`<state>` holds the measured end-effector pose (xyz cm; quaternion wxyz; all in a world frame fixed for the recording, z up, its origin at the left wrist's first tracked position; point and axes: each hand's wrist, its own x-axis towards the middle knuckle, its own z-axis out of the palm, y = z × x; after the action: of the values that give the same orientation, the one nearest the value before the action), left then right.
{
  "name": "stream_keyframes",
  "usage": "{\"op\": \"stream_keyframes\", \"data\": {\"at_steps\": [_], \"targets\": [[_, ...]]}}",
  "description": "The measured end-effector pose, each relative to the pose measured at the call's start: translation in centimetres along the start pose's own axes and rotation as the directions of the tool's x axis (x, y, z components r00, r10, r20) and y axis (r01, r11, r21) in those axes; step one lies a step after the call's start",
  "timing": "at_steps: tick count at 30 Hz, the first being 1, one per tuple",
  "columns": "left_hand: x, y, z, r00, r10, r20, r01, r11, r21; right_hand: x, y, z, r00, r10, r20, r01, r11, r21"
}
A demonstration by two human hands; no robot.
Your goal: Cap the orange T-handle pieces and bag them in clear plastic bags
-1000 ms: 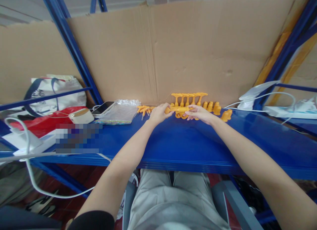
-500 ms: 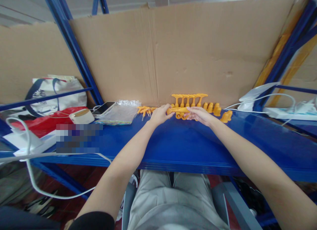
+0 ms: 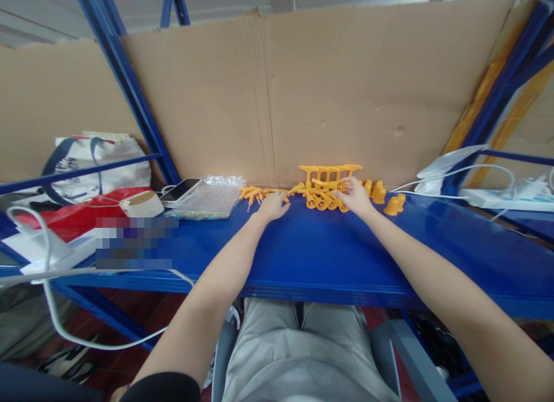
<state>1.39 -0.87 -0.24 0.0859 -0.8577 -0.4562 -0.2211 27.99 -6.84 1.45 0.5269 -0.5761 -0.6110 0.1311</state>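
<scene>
My right hand (image 3: 357,198) has its fingers closed on an orange plastic piece with a hollow, flared end (image 3: 341,186), held just above a row of similar pieces. That row of orange flared pieces (image 3: 321,204) lies with round open ends facing me. Further left, my left hand (image 3: 272,206) reaches over slim orange parts (image 3: 277,191), thumb apart from its fingers; whether it touches them is hard to see. Beside it lie orange handles with thin metal spirals (image 3: 250,193). Behind, several orange T-shaped pieces (image 3: 331,169) stand in a row.
Orange caps (image 3: 378,191) stand to the right, with another orange pair (image 3: 395,205) nearer me. A clear plastic packet (image 3: 212,199) and a phone (image 3: 184,188) lie left on the blue table (image 3: 329,252). A cardboard panel (image 3: 346,90) rises behind.
My hands have moved apart. The right one has lifted a flared orange piece and turned its open end towards me; the left has shifted left to the slim parts, leaving the row uncovered.
</scene>
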Motion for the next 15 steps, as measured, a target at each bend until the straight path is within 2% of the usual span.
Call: {"op": "stream_keyframes", "data": {"at_steps": [3,6,10,15], "targets": [[0.1,0.0,0.3,0.998,-0.006,0.064,0.005,1.0,0.007,-0.7,0.0,0.1,0.984,-0.148,0.096,0.174,0.913,-0.368],[0.2,-0.3,0.8,0.996,-0.012,0.092,0.011,1.0,0.014,-1.5,-0.6,0.5,0.965,-0.157,0.208,0.252,0.767,-0.59],[0.4,-0.9,1.6,0.995,0.001,0.104,0.0,1.0,-0.009,-2.1,-1.4,1.2,0.933,-0.169,0.317,0.351,0.61,-0.71],[0.5,-1.4,2.2,0.995,-0.007,0.104,0.012,0.999,-0.045,-2.3,-1.7,1.4,0.928,-0.124,0.352,0.356,0.579,-0.734]]}}
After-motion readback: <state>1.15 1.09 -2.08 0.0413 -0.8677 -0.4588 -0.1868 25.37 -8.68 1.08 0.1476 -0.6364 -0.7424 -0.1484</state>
